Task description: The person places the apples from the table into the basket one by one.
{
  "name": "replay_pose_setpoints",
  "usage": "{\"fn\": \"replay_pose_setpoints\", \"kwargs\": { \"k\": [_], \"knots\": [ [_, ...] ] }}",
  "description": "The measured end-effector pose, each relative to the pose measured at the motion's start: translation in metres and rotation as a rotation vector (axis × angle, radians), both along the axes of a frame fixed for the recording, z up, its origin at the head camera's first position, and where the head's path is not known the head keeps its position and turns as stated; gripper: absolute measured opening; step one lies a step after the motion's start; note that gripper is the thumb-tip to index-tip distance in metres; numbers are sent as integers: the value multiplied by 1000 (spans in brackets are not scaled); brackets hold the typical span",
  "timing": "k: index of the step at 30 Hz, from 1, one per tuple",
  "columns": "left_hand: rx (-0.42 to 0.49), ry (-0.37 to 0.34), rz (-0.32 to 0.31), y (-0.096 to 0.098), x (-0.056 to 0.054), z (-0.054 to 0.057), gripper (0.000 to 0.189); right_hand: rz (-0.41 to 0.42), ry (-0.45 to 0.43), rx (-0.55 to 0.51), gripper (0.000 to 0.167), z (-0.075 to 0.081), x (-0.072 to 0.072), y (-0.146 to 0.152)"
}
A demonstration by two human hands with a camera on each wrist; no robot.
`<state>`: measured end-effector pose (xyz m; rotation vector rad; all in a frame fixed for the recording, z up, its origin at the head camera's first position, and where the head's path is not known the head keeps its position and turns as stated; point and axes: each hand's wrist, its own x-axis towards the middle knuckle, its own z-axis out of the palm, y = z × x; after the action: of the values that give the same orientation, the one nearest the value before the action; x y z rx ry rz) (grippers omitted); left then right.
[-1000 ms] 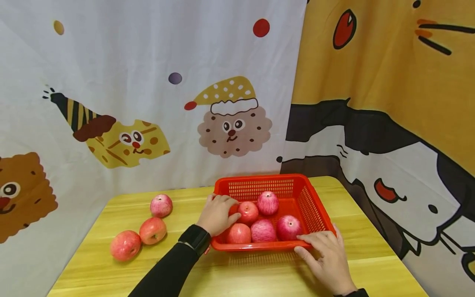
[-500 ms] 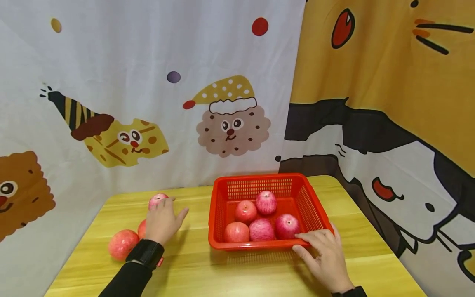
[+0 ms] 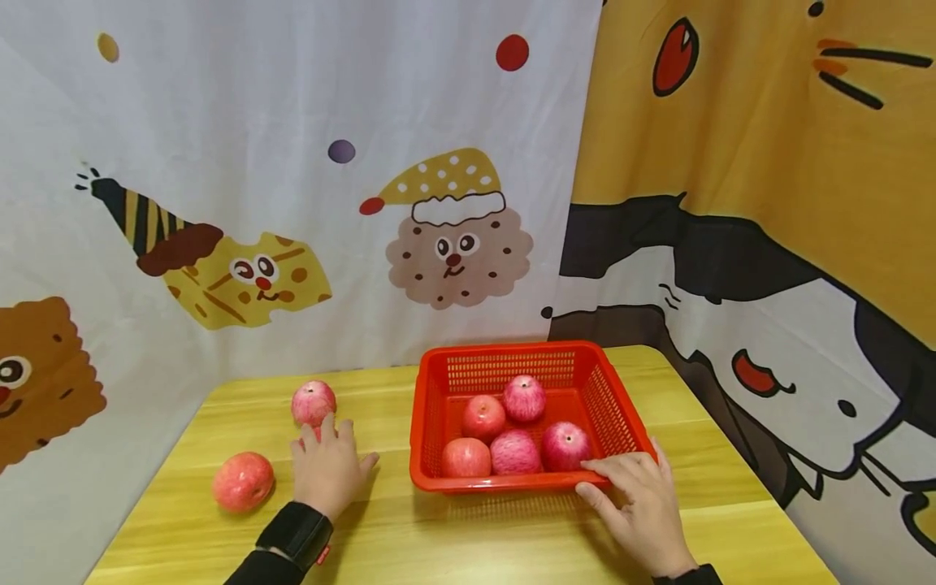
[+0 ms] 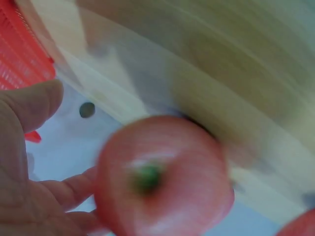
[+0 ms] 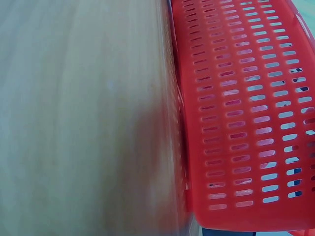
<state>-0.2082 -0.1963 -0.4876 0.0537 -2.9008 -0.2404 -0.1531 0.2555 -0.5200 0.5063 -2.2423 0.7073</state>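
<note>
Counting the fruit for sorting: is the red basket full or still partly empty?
Partly empty. The basket holds five apples in one layer, with bare floor at the back; two more apples lie outside on the table.

In the head view, the left hand (image 3: 327, 470) covers a round red apple (image 4: 165, 177) under its fingers (image 3: 322, 432). The left wrist view shows it blurred. The right wrist view cuts off the red plastic basket (image 5: 246, 118).

Yellow wooden table (image 3: 512, 536) here, with a red plastic basket (image 3: 617, 418) sitting right of the middle and two loose apples on its left side, one near the back edge (image 3: 314, 402) and one nearer the front-left (image 3: 243, 481).
</note>
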Motion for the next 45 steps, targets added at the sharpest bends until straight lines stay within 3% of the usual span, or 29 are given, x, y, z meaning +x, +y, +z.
{"fn": "replay_pose_setpoints", "kwargs": {
  "k": [6, 10, 15, 18, 21, 23, 26, 28, 32, 37, 41, 45],
  "knots": [
    [84, -4, -27, 5, -1, -8, 64, 3, 3, -4, 32, 1, 0, -2],
    [132, -10, -62, 2, -6, -7, 62, 0, 3, -6, 31, 3, 1, -1],
    [423, -75, -128, 7, -16, 3, 66, 4, -9, -8, 32, 3, 2, 0],
    [591, -10, -142, 22, -22, 15, 69, 6, -15, -10, 32, 2, 2, 0],
    [652, 128, -187, 43, -26, 29, 68, 3, -14, -16, 33, 1, 2, 0],
    [646, 214, -255, 57, -28, 36, 68, 1, -13, -17, 33, 0, 2, 0],
    [576, 280, -376, 75, -29, 41, 67, -1, -10, -12, 33, 0, 1, 0],
    [524, 281, -449, 84, -29, 42, 67, -1, -6, -7, 32, 0, 1, 0],
    [356, 194, -549, 99, -29, 40, 65, -3, 1, -5, 32, -1, 1, 0],
    [159, 89, -576, 105, -29, 31, 55, 0, -6, 0, 32, -1, 1, -1],
    [140, 37, -565, 106, -29, 29, 47, 3, -9, -5, 32, 1, 1, -1],
    [147, 42, -565, 107, -28, 30, 41, 1, -3, -5, 32, 1, 1, -1]
  ]
}}
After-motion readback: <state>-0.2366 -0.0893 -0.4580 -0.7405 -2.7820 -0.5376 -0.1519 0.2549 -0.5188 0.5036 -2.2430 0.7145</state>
